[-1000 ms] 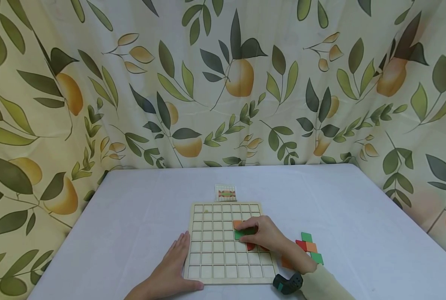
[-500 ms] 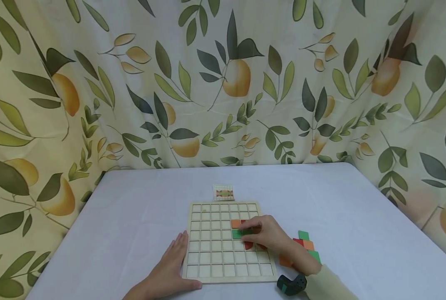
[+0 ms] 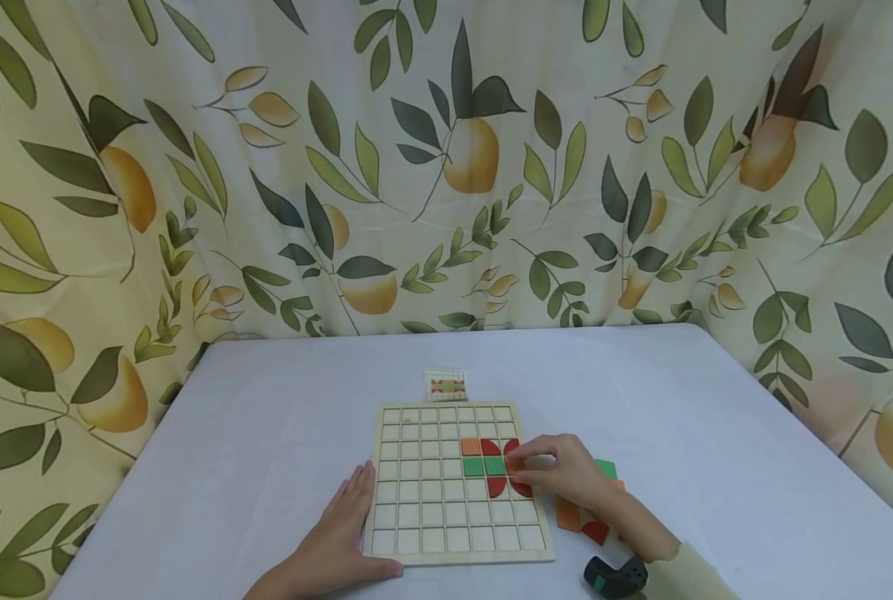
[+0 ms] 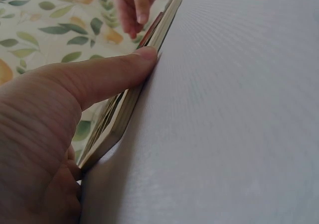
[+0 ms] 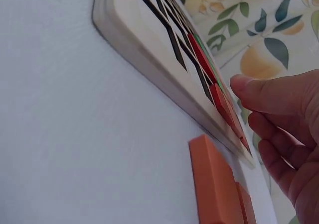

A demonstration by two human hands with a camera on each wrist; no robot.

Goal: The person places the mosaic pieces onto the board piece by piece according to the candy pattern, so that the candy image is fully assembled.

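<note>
A pale wooden grid board lies on the table, with several flat coloured tiles in its right half. My left hand rests against the board's left edge with straight fingers, its thumb along the front rim. At the right-hand column, my right hand has thumb and forefinger on either side of an orange tile. Left of it lie two green tiles, with another orange tile above. Tiles with red curved shapes sit above and below. The right wrist view shows the thumb above the board, the pinch itself hidden.
Loose tiles, among them an orange one and a red-and-orange one, lie right of the board, partly under the right forearm. A small pattern card lies behind the board. A black device is at the right wrist. A leaf-print curtain hangs behind.
My right hand has moved right, from the green tile to the orange tile in the rightmost column, uncovering green and red tiles. My left hand stays at the board's edge.
</note>
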